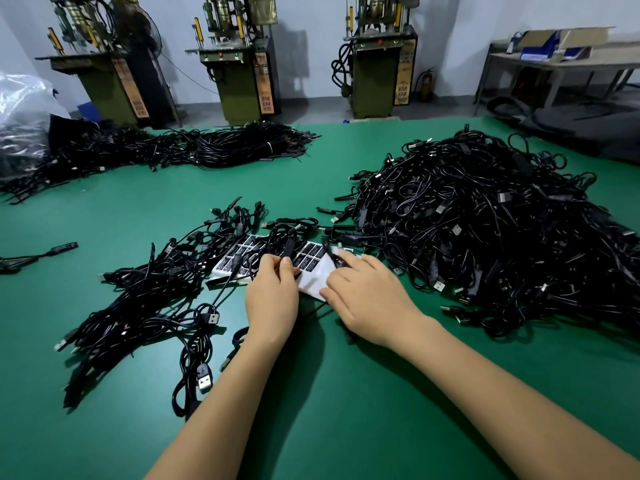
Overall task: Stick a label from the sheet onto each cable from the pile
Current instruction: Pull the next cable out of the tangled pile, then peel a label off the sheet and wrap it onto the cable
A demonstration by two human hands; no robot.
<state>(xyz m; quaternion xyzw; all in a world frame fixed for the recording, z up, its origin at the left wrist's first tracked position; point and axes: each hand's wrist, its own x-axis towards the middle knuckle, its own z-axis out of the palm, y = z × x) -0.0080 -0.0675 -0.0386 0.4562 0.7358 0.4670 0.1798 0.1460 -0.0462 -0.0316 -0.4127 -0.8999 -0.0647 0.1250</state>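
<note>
A sheet of black labels on white backing (pixel 311 268) lies on the green table (pixel 311 410), partly under cables. My left hand (pixel 272 297) pinches the black block of a cable (pixel 288 248) over the sheet between thumb and fingers. My right hand (pixel 367 296) rests on the sheet's bare white part, fingers stretched toward its upper edge, where a black cable end lies. The big pile of black cables (pixel 485 230) rises to the right. A smaller heap of cables (pixel 145 306) spreads to the left of my hands.
More bundled black cables (pixel 214 147) lie along the table's far side, beside a plastic bag (pixel 24 112). One loose cable (pixel 38 258) sits at the left edge. Green machines (pixel 242 64) stand behind the table; a bench with boxes (pixel 561 50) is far right.
</note>
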